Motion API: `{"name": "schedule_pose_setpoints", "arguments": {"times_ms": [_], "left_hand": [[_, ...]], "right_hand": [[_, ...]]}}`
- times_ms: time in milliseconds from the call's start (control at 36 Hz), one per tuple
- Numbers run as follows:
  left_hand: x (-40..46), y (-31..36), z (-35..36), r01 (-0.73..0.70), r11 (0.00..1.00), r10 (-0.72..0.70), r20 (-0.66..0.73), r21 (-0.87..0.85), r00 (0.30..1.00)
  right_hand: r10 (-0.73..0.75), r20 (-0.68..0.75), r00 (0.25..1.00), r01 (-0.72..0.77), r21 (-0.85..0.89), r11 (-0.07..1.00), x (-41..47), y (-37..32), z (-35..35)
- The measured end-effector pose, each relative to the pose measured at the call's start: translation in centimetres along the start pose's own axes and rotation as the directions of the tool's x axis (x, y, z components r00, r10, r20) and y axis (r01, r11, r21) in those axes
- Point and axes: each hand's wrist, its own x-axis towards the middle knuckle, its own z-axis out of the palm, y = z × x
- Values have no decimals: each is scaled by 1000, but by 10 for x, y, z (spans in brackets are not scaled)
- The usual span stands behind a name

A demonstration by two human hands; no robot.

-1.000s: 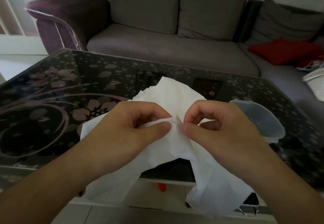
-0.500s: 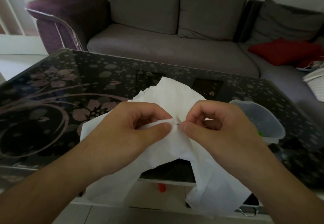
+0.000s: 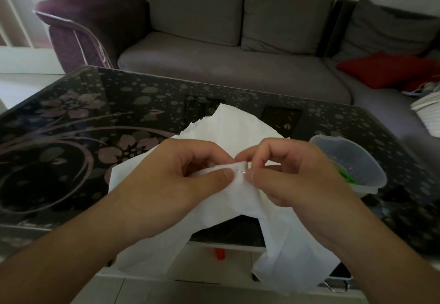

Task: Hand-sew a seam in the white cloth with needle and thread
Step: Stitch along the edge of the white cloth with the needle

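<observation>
Your left hand (image 3: 176, 180) pinches a fold of the white cloth (image 3: 240, 132) between thumb and fingers. Your right hand (image 3: 292, 175), its grip narrow, pinches the needle (image 3: 243, 171) at that fold. Cloth drapes over the bench (image 3: 71, 137) edge; clear tub (image 3: 352, 158) beside your right hand.

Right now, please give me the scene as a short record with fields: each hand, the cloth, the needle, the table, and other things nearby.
left hand: pinches a fold of the white cloth between thumb and fingers
right hand: pinches the needle at the fold
white cloth: crumpled, partly on the table, partly hanging over its near edge
needle: thin, only a short part shows between the two thumbs
thread: too fine to see
table: dark glass with flower pattern
plastic container: clear, on the table right of the hands
sofa: grey, behind the table
</observation>
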Motion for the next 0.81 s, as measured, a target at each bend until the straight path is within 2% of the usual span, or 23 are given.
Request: {"name": "schedule_pose_setpoints", "arguments": {"times_ms": [583, 806], "left_hand": [[0, -2, 1, 8, 1000, -7, -48, 29, 999], [1, -1, 0, 4, 1000, -3, -41, 28, 999]], "right_hand": [[39, 43, 998, -43, 116, 992, 0, 3, -3], [35, 24, 999, -37, 84, 996, 1, 1, -1]]}}
